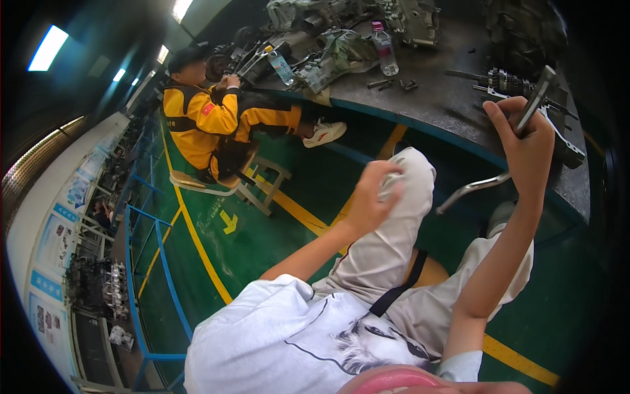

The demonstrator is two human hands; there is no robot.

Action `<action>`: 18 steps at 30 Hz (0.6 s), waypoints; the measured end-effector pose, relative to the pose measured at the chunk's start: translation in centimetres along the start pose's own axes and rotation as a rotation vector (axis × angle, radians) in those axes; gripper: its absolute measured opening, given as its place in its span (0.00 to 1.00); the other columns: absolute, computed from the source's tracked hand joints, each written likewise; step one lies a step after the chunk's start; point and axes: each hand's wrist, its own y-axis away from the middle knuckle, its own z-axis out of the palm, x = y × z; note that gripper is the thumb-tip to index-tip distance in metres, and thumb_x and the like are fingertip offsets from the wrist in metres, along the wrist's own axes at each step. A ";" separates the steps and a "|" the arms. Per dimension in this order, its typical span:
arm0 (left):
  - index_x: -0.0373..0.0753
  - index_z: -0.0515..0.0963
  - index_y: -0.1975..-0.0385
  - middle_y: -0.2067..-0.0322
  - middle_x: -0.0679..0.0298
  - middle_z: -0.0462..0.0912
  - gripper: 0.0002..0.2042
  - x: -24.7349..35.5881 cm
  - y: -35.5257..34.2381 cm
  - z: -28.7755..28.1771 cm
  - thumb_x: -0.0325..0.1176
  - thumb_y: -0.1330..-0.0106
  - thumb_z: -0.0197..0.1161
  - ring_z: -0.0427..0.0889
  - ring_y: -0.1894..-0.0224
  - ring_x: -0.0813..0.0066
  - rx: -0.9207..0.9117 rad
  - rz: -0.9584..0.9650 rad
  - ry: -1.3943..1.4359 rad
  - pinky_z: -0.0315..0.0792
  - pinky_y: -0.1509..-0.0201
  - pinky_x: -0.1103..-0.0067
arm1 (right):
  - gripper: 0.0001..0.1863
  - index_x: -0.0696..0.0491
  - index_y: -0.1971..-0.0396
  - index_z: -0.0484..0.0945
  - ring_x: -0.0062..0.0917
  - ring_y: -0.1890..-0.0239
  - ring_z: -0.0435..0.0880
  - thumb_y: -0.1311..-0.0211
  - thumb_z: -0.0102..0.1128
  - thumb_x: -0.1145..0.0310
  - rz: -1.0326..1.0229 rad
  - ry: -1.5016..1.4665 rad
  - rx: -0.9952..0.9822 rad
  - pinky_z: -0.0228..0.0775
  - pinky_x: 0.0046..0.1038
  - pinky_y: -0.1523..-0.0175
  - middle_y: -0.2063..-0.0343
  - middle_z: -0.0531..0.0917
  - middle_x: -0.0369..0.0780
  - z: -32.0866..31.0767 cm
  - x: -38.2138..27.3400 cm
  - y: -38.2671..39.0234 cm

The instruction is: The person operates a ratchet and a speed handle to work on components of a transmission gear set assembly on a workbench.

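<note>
My right hand [525, 141] is raised by the bench's right end, closed around a cranked metal bar like a speed brace [474, 190]. One end of the bar points up past my fingers; its bent part hangs beside my wrist. My left hand [375, 200] is over my left knee, its curled fingers smeared by motion. Something pale grey shows between them, but I cannot tell whether it is held. Just beyond my right hand, a gear shaft [508, 82] and a metal housing [563, 134] lie on the metal bench [433, 98].
Several bolts [394, 85], a pink-capped bottle [384, 49], a yellow-capped bottle [280, 65] and gearbox casings [338, 59] are on the bench. A co-worker in a yellow and black jacket [197, 121] sits on a stool [262, 187] at left. Blue railing [164, 262] stands beyond.
</note>
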 end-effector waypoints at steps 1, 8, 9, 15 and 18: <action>0.35 0.73 0.59 0.62 0.56 0.76 0.13 2.4 -1.0 0.4 0.30 0.43 0.60 0.77 0.62 0.68 -0.066 0.169 -0.022 0.69 0.54 0.81 | 0.10 0.55 0.76 0.80 0.12 0.88 0.64 0.50 0.67 0.64 -0.005 -0.084 0.019 0.48 0.16 0.81 0.91 0.70 0.32 -0.1 0.0 0.1; 0.34 0.73 0.64 0.78 0.61 0.77 0.10 5.5 3.2 5.6 0.33 0.39 0.59 0.76 0.77 0.74 -0.361 -0.102 0.299 0.68 0.73 0.82 | 0.13 0.56 0.75 0.80 0.09 0.89 0.63 0.52 0.69 0.60 0.075 -0.386 0.077 0.43 0.12 0.81 0.90 0.71 0.29 -1.7 -0.5 1.1; 0.34 0.74 0.67 0.82 0.63 0.75 0.09 5.7 4.3 5.3 0.34 0.37 0.57 0.74 0.81 0.77 -0.552 -0.226 0.408 0.67 0.76 0.83 | 0.14 0.56 0.75 0.80 0.08 0.89 0.63 0.52 0.69 0.60 0.088 -0.390 0.137 0.43 0.11 0.82 0.89 0.72 0.29 -2.0 -0.4 1.4; 0.37 0.68 0.82 0.91 0.71 0.65 0.16 9.6 7.2 5.6 0.39 0.33 0.51 0.63 0.89 0.87 -0.788 -0.405 0.662 0.58 0.85 0.85 | 0.13 0.56 0.68 0.79 0.07 0.88 0.63 0.45 0.63 0.61 0.119 -0.717 0.245 0.45 0.10 0.84 0.88 0.71 0.30 -3.8 3.0 1.9; 0.39 0.66 0.79 0.92 0.70 0.64 0.15 11.1 6.8 4.0 0.41 0.32 0.47 0.62 0.91 0.86 -0.911 -0.787 0.850 0.60 0.87 0.85 | 0.16 0.55 0.73 0.77 0.10 0.83 0.68 0.45 0.62 0.56 0.276 -0.422 0.147 0.53 0.14 0.80 0.85 0.74 0.31 -0.5 2.8 2.1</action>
